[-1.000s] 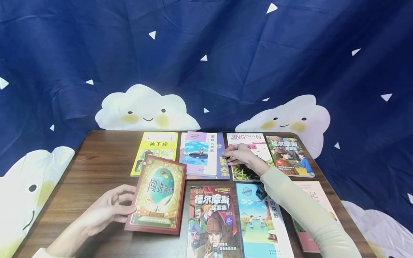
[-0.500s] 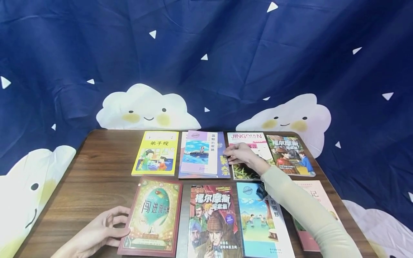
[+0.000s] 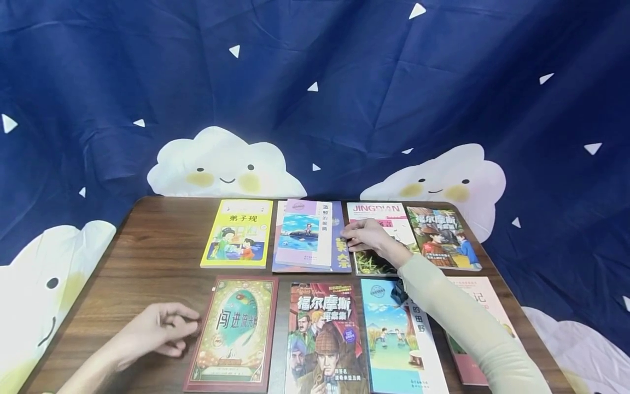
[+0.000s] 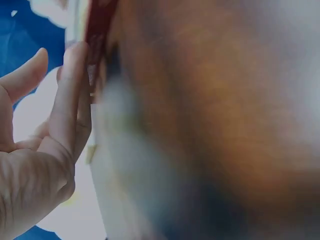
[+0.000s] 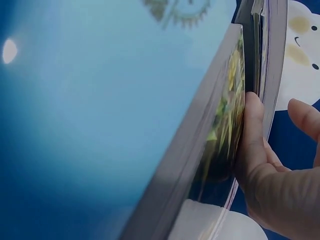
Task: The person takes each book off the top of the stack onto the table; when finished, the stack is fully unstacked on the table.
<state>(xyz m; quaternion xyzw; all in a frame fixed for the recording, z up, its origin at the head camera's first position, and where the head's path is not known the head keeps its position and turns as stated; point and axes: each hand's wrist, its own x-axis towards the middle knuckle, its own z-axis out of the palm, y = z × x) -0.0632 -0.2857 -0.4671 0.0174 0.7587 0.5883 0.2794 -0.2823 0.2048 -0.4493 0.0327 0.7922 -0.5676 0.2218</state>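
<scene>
Soft light, left wrist view partly blurred

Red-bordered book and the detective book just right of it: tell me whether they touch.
Apart. The head view shows a strip of wooden table between the red-bordered book and the detective book.

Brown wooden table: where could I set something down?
On the brown wooden table, the widest bare patch lies left of the rectangular yellow paperback, beyond the left hand. Middle and right are crowded: colourful illustrated books and the right hand leave only narrow strips.
</scene>
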